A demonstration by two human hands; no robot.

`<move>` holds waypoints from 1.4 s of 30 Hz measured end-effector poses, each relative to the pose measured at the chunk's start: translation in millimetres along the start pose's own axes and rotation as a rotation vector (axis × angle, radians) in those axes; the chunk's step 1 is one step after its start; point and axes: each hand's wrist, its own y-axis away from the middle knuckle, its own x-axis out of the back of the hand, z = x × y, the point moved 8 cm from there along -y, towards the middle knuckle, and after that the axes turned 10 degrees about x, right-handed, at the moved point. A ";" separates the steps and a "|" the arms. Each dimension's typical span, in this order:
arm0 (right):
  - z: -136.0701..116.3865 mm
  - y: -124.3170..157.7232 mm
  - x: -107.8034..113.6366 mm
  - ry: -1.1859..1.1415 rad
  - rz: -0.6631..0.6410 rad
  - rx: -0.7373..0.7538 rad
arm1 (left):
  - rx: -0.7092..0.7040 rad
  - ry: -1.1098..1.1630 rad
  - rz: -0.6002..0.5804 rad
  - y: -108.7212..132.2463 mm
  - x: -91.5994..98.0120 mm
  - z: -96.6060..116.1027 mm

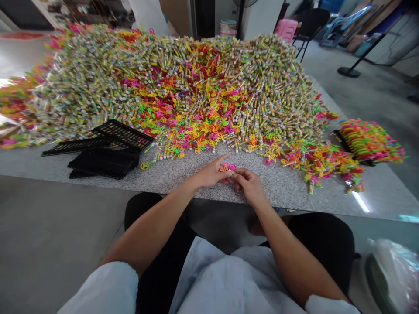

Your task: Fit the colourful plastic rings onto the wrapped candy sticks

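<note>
My left hand (pixel 211 172) and my right hand (pixel 249 185) meet at the near edge of a speckled grey table (pixel 183 172). Together they pinch several small pink and orange plastic toy pieces (pixel 228 167); the left index finger points forward. Just beyond them spreads a huge heap of small colourful plastic toys and wrapped tubes (pixel 183 83), with loose neon ring-shaped pieces (pixel 196 131) along its front.
Flat black plastic trays (pixel 108 150) lie stacked at the left of the table. On the right sits a tray filled with sorted colourful pieces (pixel 369 139). A clear bag (pixel 396 274) rests on the floor at lower right. Chairs (pixel 310 24) stand behind the table.
</note>
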 end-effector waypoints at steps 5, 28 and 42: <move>1.1 -2.3 -1.7 -0.039 0.046 -0.022 | 0.070 0.133 0.147 -6.8 11.3 -10.6; 1.7 -7.1 0.0 -0.064 0.127 -0.014 | 0.191 0.118 0.100 -7.8 4.1 -22.3; -16.2 -4.4 6.5 0.210 0.052 0.029 | 0.182 0.092 0.117 -10.5 -6.5 -28.5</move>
